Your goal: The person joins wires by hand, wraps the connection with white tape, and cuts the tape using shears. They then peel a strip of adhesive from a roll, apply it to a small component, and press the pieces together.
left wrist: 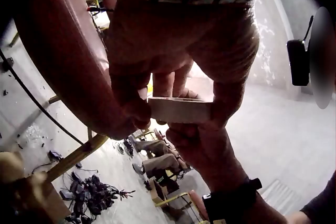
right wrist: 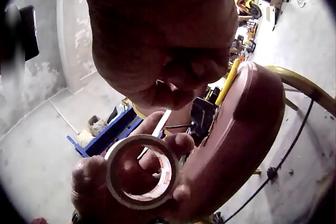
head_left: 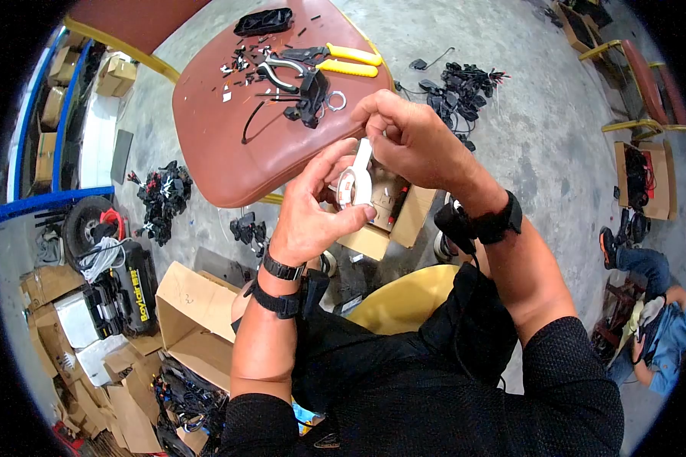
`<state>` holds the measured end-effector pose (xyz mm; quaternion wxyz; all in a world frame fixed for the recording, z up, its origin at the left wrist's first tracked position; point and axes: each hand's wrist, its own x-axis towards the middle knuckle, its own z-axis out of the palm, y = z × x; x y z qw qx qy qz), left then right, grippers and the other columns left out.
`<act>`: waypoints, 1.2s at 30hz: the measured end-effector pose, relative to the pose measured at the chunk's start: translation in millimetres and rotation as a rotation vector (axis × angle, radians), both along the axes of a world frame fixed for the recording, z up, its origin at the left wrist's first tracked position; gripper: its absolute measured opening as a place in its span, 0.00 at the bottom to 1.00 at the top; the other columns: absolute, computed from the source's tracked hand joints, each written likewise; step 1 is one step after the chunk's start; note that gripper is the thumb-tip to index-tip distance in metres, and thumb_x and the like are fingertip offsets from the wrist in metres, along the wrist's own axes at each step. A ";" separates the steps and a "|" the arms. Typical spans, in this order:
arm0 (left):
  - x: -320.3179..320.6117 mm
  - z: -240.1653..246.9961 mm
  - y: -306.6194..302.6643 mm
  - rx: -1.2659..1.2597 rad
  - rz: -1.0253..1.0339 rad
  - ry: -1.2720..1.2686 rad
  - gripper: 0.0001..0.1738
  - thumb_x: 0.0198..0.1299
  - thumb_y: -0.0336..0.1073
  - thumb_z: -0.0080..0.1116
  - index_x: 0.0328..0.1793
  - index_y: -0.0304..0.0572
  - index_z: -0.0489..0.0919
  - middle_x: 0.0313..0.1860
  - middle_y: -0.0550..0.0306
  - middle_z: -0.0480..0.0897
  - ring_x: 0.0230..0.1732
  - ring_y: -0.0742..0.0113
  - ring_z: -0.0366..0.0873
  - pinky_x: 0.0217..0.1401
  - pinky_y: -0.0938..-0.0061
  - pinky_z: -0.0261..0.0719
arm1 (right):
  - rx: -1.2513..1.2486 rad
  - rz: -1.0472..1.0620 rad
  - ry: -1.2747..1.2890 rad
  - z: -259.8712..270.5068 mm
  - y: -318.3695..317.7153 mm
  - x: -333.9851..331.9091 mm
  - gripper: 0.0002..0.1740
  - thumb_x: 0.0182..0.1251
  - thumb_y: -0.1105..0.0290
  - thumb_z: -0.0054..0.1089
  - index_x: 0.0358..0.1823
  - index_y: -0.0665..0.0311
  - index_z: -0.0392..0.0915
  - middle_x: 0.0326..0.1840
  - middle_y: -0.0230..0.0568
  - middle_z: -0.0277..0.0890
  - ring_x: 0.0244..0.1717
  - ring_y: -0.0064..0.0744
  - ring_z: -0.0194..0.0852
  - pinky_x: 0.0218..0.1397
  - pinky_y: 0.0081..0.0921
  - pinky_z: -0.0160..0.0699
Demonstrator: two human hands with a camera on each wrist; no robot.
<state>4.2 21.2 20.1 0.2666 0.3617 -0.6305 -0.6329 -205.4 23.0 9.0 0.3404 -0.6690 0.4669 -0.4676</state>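
My left hand (head_left: 310,207) grips a roll of white tape (head_left: 354,187) between thumb and fingers, its ring facing the right wrist camera. A short strip of tape (head_left: 363,154) stands off the roll, and my right hand (head_left: 409,139) pinches its free end. In the right wrist view the roll (right wrist: 143,203) shows red print inside its core. Just past the hands, on a red-brown padded chair seat (head_left: 259,156), lie yellow-handled cutters (head_left: 351,61), grey-handled pliers (head_left: 278,75), a black part with cables (head_left: 309,99) and a pale ring (head_left: 336,100).
Small black and white scraps (head_left: 244,65) and a black tray (head_left: 263,22) share the seat. Bundles of black cabled parts (head_left: 465,91) lie on the floor. An open cardboard box (head_left: 198,316) stands at my left; another person (head_left: 655,320) sits at far right.
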 end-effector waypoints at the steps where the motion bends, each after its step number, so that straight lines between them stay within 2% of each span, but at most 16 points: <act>1: 1.3 -0.6 -0.8 -0.020 -0.028 -0.010 0.48 0.44 0.28 0.73 0.76 0.36 0.65 0.63 0.51 0.80 0.60 0.69 0.78 0.58 0.75 0.76 | 0.005 -0.001 -0.001 0.0 -0.7 -0.9 0.13 0.63 0.85 0.53 0.49 0.69 0.73 0.24 0.21 0.65 0.24 0.10 0.60 0.26 0.15 0.63; 7: 0.9 6.6 1.8 0.019 -0.065 -0.070 0.49 0.42 0.26 0.73 0.75 0.38 0.66 0.62 0.52 0.81 0.62 0.69 0.77 0.56 0.76 0.76 | 0.104 -0.002 -0.079 4.6 -0.4 -2.8 0.14 0.62 0.85 0.51 0.50 0.70 0.73 0.24 0.22 0.66 0.24 0.10 0.61 0.26 0.14 0.65; 10: -3.6 9.2 6.2 0.000 -0.049 -0.010 0.42 0.42 0.25 0.71 0.70 0.42 0.74 0.53 0.61 0.83 0.48 0.77 0.77 0.51 0.79 0.75 | 0.087 -0.018 -0.043 -0.3 -4.2 -6.3 0.14 0.63 0.85 0.51 0.50 0.70 0.73 0.24 0.22 0.66 0.25 0.10 0.62 0.27 0.15 0.65; 13: -1.0 8.0 3.3 0.018 -0.144 -0.068 0.40 0.41 0.24 0.71 0.68 0.40 0.76 0.59 0.57 0.83 0.53 0.76 0.78 0.53 0.79 0.76 | 0.062 -0.024 0.017 1.5 -6.9 -8.9 0.14 0.63 0.85 0.52 0.50 0.70 0.73 0.25 0.22 0.67 0.25 0.11 0.62 0.28 0.15 0.66; 14: -2.8 9.0 4.2 0.053 -0.124 -0.022 0.36 0.41 0.24 0.70 0.64 0.38 0.79 0.56 0.60 0.83 0.48 0.78 0.77 0.51 0.80 0.76 | 0.065 -0.030 0.022 2.7 -7.4 -8.9 0.14 0.63 0.84 0.52 0.50 0.70 0.74 0.25 0.22 0.67 0.25 0.11 0.62 0.28 0.15 0.66; 18: -3.5 11.5 2.4 0.143 -0.120 -0.031 0.35 0.40 0.23 0.70 0.62 0.36 0.80 0.49 0.63 0.83 0.43 0.79 0.76 0.49 0.81 0.74 | 0.119 -0.013 0.020 7.5 -10.5 -8.8 0.13 0.63 0.84 0.54 0.49 0.70 0.74 0.26 0.22 0.68 0.27 0.11 0.64 0.30 0.14 0.67; 23: -1.9 12.2 -2.4 0.068 -0.080 -0.032 0.34 0.41 0.23 0.70 0.61 0.35 0.81 0.41 0.66 0.80 0.39 0.80 0.73 0.47 0.82 0.73 | 0.266 0.029 -0.229 2.6 -29.2 -9.6 0.10 0.66 0.80 0.57 0.48 0.71 0.77 0.30 0.24 0.73 0.31 0.10 0.66 0.34 0.13 0.70; 24: 0.3 11.2 -3.3 0.075 -0.084 -0.011 0.34 0.40 0.24 0.71 0.61 0.36 0.81 0.46 0.64 0.82 0.40 0.80 0.73 0.48 0.82 0.73 | 0.316 0.033 -0.283 4.3 -32.8 -10.1 0.09 0.66 0.79 0.57 0.47 0.71 0.78 0.31 0.24 0.74 0.32 0.10 0.67 0.35 0.12 0.70; 27: 2.5 9.9 -8.2 -0.083 -0.051 -0.050 0.36 0.38 0.24 0.72 0.61 0.37 0.81 0.53 0.61 0.84 0.41 0.79 0.72 0.50 0.81 0.73 | 0.290 -0.074 -0.157 0.0 -46.4 -11.0 0.08 0.67 0.77 0.58 0.45 0.71 0.80 0.31 0.25 0.75 0.32 0.11 0.68 0.34 0.14 0.71; 28: 5.1 4.4 -12.2 -0.146 -0.043 -0.063 0.37 0.37 0.25 0.72 0.61 0.37 0.81 0.59 0.57 0.83 0.45 0.75 0.74 0.53 0.78 0.74 | 0.251 -0.135 -0.045 4.4 -46.9 -7.5 0.10 0.64 0.78 0.59 0.46 0.69 0.80 0.28 0.27 0.75 0.30 0.13 0.70 0.34 0.16 0.72; 31: 8.6 8.3 -21.4 -0.263 0.008 -0.144 0.34 0.40 0.30 0.74 0.60 0.38 0.82 0.57 0.49 0.83 0.57 0.62 0.80 0.62 0.70 0.75 | -0.107 -0.114 0.154 -11.4 -55.0 3.4 0.10 0.61 0.79 0.59 0.44 0.67 0.81 0.25 0.32 0.73 0.29 0.13 0.70 0.33 0.16 0.71; 32: 9.0 11.2 -23.9 -0.265 0.017 -0.148 0.34 0.40 0.30 0.74 0.60 0.38 0.82 0.58 0.48 0.83 0.59 0.61 0.80 0.64 0.69 0.74 | -0.090 -0.116 0.151 -17.7 -56.1 8.8 0.11 0.57 0.79 0.61 0.43 0.64 0.80 0.28 0.39 0.76 0.28 0.25 0.77 0.34 0.23 0.76; 34: 9.5 15.7 -28.1 -0.265 0.034 -0.156 0.35 0.40 0.29 0.75 0.61 0.38 0.82 0.59 0.46 0.82 0.63 0.57 0.79 0.68 0.66 0.72 | -0.177 -0.144 0.319 -21.6 -62.0 17.7 0.10 0.56 0.78 0.62 0.41 0.64 0.80 0.32 0.43 0.79 0.32 0.37 0.80 0.36 0.30 0.79; 35: 9.9 14.4 -30.8 -0.279 0.041 -0.156 0.35 0.40 0.28 0.74 0.61 0.37 0.81 0.59 0.47 0.82 0.63 0.58 0.78 0.68 0.67 0.72 | -0.220 -0.157 0.403 -22.6 -64.2 20.3 0.10 0.56 0.77 0.62 0.40 0.64 0.79 0.34 0.44 0.80 0.33 0.43 0.82 0.38 0.34 0.80; 36: 10.6 12.1 -33.2 -0.292 0.048 -0.158 0.35 0.40 0.27 0.74 0.62 0.37 0.81 0.60 0.47 0.82 0.64 0.60 0.77 0.69 0.68 0.71 | -0.118 -0.135 0.451 -20.6 -65.5 21.5 0.10 0.55 0.75 0.62 0.40 0.63 0.78 0.39 0.47 0.81 0.39 0.53 0.81 0.41 0.41 0.81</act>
